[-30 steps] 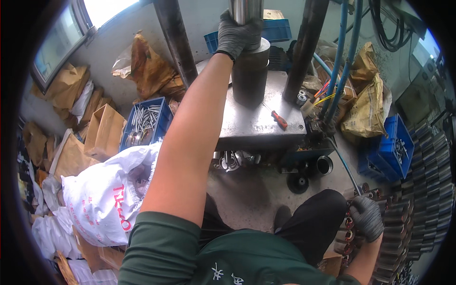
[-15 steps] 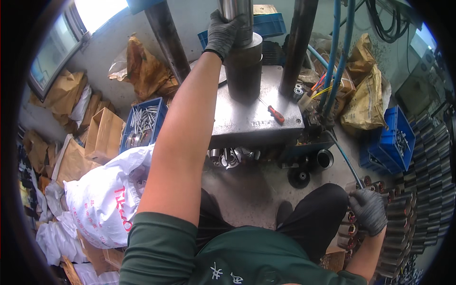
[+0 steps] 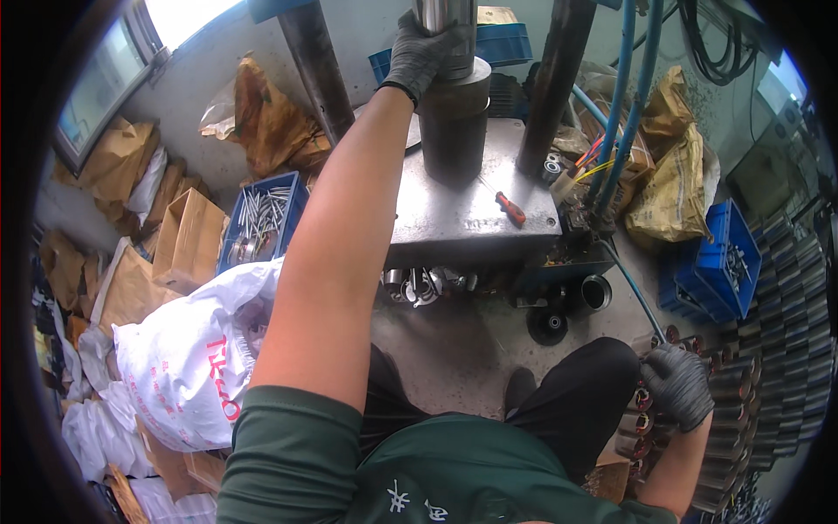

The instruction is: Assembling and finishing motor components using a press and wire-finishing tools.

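**Hands split between press and parts stack**

The left hand point(image 3: 423, 52), gloved, is wrapped around the shiny metal cylinder point(image 3: 445, 22) at the top centre of the frame, where it sits above the dark round die block point(image 3: 454, 122) on the steel press plate point(image 3: 463, 210). The right hand point(image 3: 679, 384), also gloved, lies curled on a row of metal sleeves point(image 3: 642, 410) at the lower right; whether it grips one cannot be told. The likely danger is pinching: fingers stay between cylinder and block if the press moves. A red-handled screwdriver point(image 3: 511, 208) lying loose on the plate could roll off. With the hands so far apart, the sleeves may topple unseen.
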Demonstrator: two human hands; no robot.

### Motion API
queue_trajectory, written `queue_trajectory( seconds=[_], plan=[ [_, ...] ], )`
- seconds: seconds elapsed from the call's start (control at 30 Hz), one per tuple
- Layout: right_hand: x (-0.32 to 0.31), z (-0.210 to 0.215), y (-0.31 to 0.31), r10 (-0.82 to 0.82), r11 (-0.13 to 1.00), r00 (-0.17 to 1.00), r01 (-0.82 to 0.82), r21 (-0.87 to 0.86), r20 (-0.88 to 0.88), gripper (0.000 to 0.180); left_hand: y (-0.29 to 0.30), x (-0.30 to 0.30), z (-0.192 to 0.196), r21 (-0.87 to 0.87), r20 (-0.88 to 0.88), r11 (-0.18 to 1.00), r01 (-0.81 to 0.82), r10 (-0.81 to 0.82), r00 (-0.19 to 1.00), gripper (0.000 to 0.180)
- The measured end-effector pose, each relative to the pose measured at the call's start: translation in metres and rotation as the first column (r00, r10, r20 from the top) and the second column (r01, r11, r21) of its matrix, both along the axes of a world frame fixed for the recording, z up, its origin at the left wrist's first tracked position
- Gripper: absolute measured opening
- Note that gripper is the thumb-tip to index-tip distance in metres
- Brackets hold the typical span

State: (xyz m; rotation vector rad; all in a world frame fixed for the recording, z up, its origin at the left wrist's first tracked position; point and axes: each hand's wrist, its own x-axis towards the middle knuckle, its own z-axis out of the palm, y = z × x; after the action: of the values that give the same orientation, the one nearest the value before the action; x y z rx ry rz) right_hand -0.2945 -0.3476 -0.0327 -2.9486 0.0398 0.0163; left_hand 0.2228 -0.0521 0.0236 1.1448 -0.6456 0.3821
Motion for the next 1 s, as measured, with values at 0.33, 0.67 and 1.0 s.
queue_trajectory(
  seconds=[0.33, 0.67, 1.0],
  plan=[
    [0.023, 0.025, -0.006, -0.082, 0.986, 0.995, 0.072, 0.154, 0.063, 0.025, 0.014, -0.002, 0.005, 0.444, 0.039, 0.802, -0.399, 0.428, 0.903, 0.089],
    [0.015, 0.014, -0.01, -0.06, 0.977, 0.995, 0.043, 0.208, 0.074, 0.024, 0.014, -0.009, 0.007, 0.468, 0.021, 0.793, -0.391, 0.432, 0.902, 0.09],
    [0.019, 0.025, -0.018, -0.117, 0.956, 0.991, 0.094, 0.277, 0.068, 0.03, 0.015, -0.017, 0.012, 0.5, -0.015, 0.8, -0.333, 0.392, 0.92, 0.086]
  ],
)
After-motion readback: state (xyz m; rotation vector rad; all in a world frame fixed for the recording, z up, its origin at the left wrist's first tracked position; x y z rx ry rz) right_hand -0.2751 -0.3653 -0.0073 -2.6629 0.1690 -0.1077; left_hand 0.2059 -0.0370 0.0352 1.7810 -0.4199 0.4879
